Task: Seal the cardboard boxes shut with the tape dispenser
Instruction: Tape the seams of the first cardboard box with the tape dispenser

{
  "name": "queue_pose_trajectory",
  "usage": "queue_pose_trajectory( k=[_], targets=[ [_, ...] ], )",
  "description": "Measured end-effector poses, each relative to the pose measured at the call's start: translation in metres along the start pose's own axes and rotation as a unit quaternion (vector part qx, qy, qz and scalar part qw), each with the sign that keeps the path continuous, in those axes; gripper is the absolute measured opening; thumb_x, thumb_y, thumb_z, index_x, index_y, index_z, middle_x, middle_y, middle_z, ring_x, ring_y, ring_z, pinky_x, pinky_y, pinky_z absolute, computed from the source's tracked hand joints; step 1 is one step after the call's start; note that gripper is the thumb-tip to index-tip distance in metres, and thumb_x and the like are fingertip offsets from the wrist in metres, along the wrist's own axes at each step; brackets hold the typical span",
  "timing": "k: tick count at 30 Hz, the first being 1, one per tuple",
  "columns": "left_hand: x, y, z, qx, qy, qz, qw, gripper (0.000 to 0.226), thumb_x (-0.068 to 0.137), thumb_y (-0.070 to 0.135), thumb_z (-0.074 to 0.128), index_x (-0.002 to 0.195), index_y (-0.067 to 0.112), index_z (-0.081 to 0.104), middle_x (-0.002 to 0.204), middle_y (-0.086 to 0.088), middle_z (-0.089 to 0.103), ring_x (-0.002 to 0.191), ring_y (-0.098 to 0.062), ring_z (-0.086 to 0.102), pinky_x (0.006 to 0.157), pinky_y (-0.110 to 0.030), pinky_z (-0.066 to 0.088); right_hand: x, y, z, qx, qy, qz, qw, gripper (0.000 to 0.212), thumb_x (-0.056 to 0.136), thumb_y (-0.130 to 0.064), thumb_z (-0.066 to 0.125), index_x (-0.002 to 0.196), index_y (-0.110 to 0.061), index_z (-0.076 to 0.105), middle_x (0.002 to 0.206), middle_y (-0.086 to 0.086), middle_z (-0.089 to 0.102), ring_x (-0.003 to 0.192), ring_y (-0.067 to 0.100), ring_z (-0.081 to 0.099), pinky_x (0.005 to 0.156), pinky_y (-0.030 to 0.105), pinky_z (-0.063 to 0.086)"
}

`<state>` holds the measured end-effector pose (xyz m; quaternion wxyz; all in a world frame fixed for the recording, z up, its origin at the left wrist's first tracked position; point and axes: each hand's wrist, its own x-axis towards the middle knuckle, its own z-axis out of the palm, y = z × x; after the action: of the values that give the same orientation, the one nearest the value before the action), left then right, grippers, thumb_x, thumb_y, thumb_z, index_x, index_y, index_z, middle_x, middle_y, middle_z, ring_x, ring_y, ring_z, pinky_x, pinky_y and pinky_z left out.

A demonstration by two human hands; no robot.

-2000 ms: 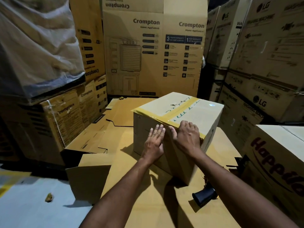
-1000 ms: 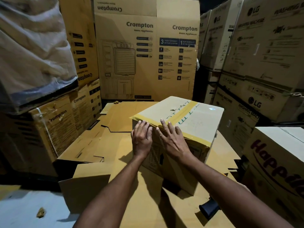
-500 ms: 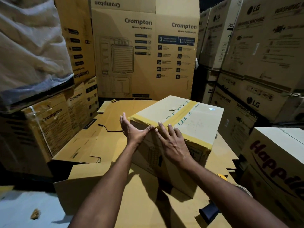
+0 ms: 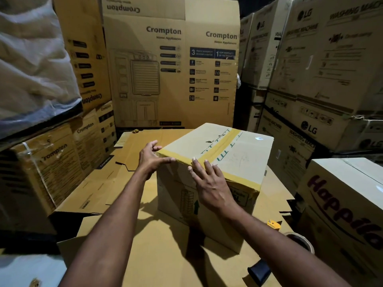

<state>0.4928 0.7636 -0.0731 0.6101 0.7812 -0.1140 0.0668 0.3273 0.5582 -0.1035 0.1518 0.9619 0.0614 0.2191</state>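
Two hands work the near top edge of the cardboard box (image 4: 238,158), apparently rubbing the yellow tape (image 4: 240,178) down where it folds over. The left hand (image 4: 150,160) clasps the corner, thumb laid along the taped edge and fingers curled round the side, probably to steady the box. The right hand (image 4: 209,183) lies flat on the front face, fingers straight, tips pressing the tape. Behind the right forearm the tape dispenser (image 4: 259,270) rests on flattened cardboard (image 4: 165,245), set aside but within reach
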Motion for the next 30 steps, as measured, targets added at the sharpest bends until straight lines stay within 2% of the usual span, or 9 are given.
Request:
queue_pose_trajectory(
  k=[2,3,7,10,15,20,25,30],
  targets=[
    [0.002,-0.002,-0.008,-0.012,0.006,-0.004,1.000,0.101,0.058,0.023,0.101,0.146,0.013,0.052,0.123,0.000,0.065,0.114,-0.019,0.060,0.076,-0.026,0.056,0.000,-0.001,0.000,0.003,-0.003,0.000,1.000,0.065,0.097,-0.028,0.053,0.160,-0.021,0.036,0.170,0.012,0.023,0.148,0.043,0.034,0.116,0.056,0.033],
    [0.004,-0.005,-0.012,-0.019,0.011,-0.006,1.000,0.089,0.062,0.017,0.099,0.141,0.011,0.057,0.120,-0.001,0.067,0.111,-0.020,0.063,0.075,-0.024,0.056,0.000,-0.001,-0.001,0.004,-0.004,-0.001,1.000,0.065,0.098,-0.028,0.052,0.160,-0.021,0.035,0.170,0.012,0.023,0.148,0.043,0.034,0.116,0.056,0.033],
    [0.006,-0.013,-0.023,-0.017,0.043,-0.003,0.999,0.036,0.076,0.004,0.089,0.109,0.008,0.075,0.099,-0.005,0.076,0.095,-0.017,0.072,0.089,-0.037,0.062,0.000,-0.002,-0.001,0.002,-0.011,-0.001,1.000,0.064,0.099,-0.029,0.051,0.160,-0.021,0.035,0.170,0.013,0.022,0.148,0.044,0.033,0.116,0.056,0.033],
    [0.004,-0.016,-0.024,-0.004,0.066,-0.002,0.998,0.019,0.082,0.004,0.084,0.099,0.009,0.078,0.093,-0.003,0.076,0.088,-0.012,0.073,0.087,-0.036,0.062,-0.001,-0.003,-0.003,0.004,-0.016,-0.003,1.000,0.065,0.098,-0.030,0.051,0.160,-0.020,0.035,0.170,0.013,0.023,0.148,0.044,0.034,0.116,0.057,0.034],
    [-0.002,-0.015,-0.008,0.018,0.127,0.009,0.992,0.015,0.088,0.005,0.078,0.096,0.017,0.077,0.089,0.002,0.074,0.087,-0.014,0.071,0.075,-0.027,0.060,-0.001,-0.003,-0.008,-0.001,-0.030,0.000,1.000,0.064,0.098,-0.032,0.051,0.159,-0.019,0.036,0.169,0.014,0.024,0.147,0.045,0.035,0.115,0.057,0.034],
    [-0.022,-0.013,0.022,0.062,0.219,0.034,0.973,0.015,0.091,0.003,0.070,0.096,0.015,0.075,0.088,-0.001,0.072,0.083,-0.020,0.069,0.059,-0.019,0.047,-0.001,-0.004,-0.011,-0.010,-0.034,0.002,0.999,0.065,0.097,-0.034,0.055,0.158,-0.019,0.040,0.168,0.014,0.029,0.146,0.044,0.038,0.114,0.056,0.036],
    [-0.047,-0.006,0.046,0.120,0.235,0.107,0.958,0.020,0.095,0.003,0.064,0.111,0.011,0.071,0.102,-0.008,0.072,0.092,-0.024,0.065,0.077,-0.035,0.056,-0.001,-0.003,-0.016,-0.007,-0.045,0.003,0.999,0.066,0.094,-0.034,0.058,0.156,-0.019,0.043,0.167,0.015,0.031,0.145,0.044,0.039,0.114,0.056,0.037],
    [-0.070,-0.009,0.061,0.152,0.200,0.134,0.959,0.028,0.095,0.006,0.063,0.121,0.008,0.072,0.109,-0.008,0.073,0.102,-0.027,0.060,0.090,-0.040,0.049,-0.003,-0.005,-0.023,0.010,-0.053,0.010,0.999,0.071,0.086,-0.033,0.070,0.153,-0.018,0.049,0.164,0.015,0.036,0.143,0.044,0.044,0.111,0.056,0.041]
  ],
)
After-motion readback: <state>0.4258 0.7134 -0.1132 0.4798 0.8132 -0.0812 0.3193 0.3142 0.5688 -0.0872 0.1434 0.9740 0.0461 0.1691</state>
